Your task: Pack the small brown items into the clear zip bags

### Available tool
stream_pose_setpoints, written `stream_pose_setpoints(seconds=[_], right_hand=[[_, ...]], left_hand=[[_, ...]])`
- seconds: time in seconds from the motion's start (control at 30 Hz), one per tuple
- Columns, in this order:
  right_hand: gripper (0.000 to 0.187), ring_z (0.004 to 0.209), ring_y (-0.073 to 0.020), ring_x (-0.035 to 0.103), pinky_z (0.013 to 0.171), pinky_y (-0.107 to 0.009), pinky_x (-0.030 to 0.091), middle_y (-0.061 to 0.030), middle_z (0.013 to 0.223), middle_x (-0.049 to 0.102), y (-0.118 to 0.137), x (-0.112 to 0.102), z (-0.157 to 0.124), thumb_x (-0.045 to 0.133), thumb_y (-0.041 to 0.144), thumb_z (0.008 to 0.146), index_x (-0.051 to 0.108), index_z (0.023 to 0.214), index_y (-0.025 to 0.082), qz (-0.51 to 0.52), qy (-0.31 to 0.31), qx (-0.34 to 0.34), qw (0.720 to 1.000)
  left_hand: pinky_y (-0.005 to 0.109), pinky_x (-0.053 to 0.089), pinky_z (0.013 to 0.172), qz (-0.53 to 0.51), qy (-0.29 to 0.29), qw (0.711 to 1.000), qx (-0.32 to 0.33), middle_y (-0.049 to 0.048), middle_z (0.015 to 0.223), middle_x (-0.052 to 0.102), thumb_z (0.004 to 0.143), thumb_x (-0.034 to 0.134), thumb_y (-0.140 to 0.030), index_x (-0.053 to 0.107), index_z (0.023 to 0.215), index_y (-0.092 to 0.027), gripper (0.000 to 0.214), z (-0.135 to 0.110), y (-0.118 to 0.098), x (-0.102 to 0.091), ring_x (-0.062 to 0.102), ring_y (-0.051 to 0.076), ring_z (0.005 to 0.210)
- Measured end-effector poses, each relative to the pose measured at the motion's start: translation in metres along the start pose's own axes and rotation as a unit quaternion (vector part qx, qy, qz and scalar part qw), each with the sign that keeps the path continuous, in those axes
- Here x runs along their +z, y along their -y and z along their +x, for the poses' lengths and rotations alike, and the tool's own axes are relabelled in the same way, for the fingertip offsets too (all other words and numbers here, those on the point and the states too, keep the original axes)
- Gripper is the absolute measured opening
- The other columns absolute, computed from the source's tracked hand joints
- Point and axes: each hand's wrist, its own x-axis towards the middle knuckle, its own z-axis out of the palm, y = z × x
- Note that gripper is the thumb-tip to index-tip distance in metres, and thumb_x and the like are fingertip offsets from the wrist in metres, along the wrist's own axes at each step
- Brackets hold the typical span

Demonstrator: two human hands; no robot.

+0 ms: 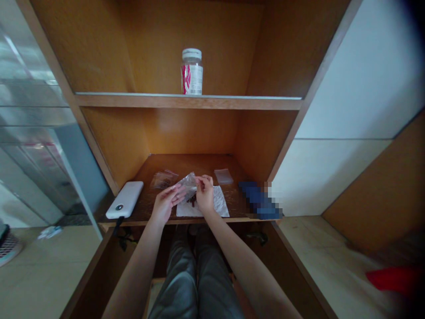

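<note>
A clear plastic bag [188,182] is held up between my two hands, above the cabinet's lower shelf. My left hand [167,200] grips its left side, with the fingers along the plastic. At its upper right edge, my right hand [205,191] pinches the bag with thumb and fingers. Beneath the hands lies a white paper sheet [220,201] with small dark pieces [192,200] on it, too small to name and partly hidden by my right hand. Several more clear bags [162,179] lie flat to the left, and another clear bag [223,176] lies to the right.
A white power bank [125,200] with a black cable sits at the shelf's left edge. On the right is a blurred blue object [259,199]. A white-capped jar [191,73] stands on the upper shelf. Below, an open drawer [292,270] surrounds my legs.
</note>
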Motion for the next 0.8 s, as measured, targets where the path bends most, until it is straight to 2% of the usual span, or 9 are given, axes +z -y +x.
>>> stream_pose_setpoints(seconds=[0.1,0.2,0.27,0.4,0.57,0.8], right_hand=[[0.02,0.093,-0.0158,0.049,0.084,-0.032,0.04,-0.0068,0.094,0.051,0.0006,0.0011,-0.0008,0.043,0.03,0.084,0.058,0.091,0.019,0.026,-0.018,0.017,0.999],[0.025,0.087,-0.0147,0.052,0.08,-0.031,0.042,-0.0065,0.095,0.053,-0.001,0.0038,-0.0023,0.043,0.035,0.083,0.051,0.1,0.018,0.089,-0.042,0.076,0.992],[0.025,0.083,-0.0147,0.054,0.077,-0.03,0.042,-0.0056,0.09,0.055,-0.002,0.005,-0.0027,0.044,0.037,0.082,0.053,0.094,0.017,0.105,-0.031,0.097,0.989],[0.024,0.085,-0.0157,0.052,0.079,-0.03,0.041,-0.0048,0.085,0.056,-0.0035,0.0043,-0.0015,0.048,0.038,0.08,0.058,0.074,0.017,0.06,0.003,0.057,0.997],[0.026,0.079,-0.0147,0.051,0.077,-0.029,0.04,-0.0034,0.08,0.055,-0.0051,0.0026,-0.0006,0.041,0.037,0.084,0.057,0.076,0.018,0.034,-0.021,0.044,0.998],[0.029,0.079,-0.0142,0.051,0.076,-0.028,0.039,-0.0033,0.08,0.056,-0.0012,0.0012,-0.0013,0.036,0.037,0.087,0.056,0.078,0.018,0.018,-0.01,0.04,0.999]], left_hand=[[0.043,0.042,0.089,0.007,0.012,1.0,0.004,0.0165,0.107,0.062,0.068,0.066,-0.029,0.06,0.1,-0.012,0.037,0.001,0.0013,-0.0026,0.062,0.025,0.092],[0.042,0.041,0.091,-0.005,0.02,1.0,0.02,0.0166,0.113,0.059,0.071,0.064,-0.031,0.058,0.103,-0.013,0.037,0.002,0.0015,-0.0055,0.06,0.025,0.097],[0.041,0.04,0.092,-0.014,0.019,0.999,0.029,0.016,0.117,0.057,0.072,0.063,-0.03,0.056,0.104,-0.015,0.037,0.0023,0.0012,-0.0065,0.058,0.025,0.101],[0.041,0.04,0.093,-0.015,0.029,0.999,0.025,0.014,0.118,0.057,0.072,0.063,-0.027,0.054,0.108,-0.016,0.038,0.0011,0.0003,-0.0058,0.058,0.023,0.101],[0.042,0.039,0.095,0.017,0.06,0.998,0.019,0.0127,0.11,0.062,0.065,0.068,-0.017,0.05,0.113,-0.017,0.052,-0.0008,0.0014,-0.0033,0.06,0.023,0.098],[0.042,0.039,0.095,0.025,0.048,0.998,0.024,0.0118,0.106,0.064,0.065,0.067,-0.016,0.05,0.111,-0.017,0.049,0.0003,0.0034,-0.0033,0.061,0.023,0.096]])
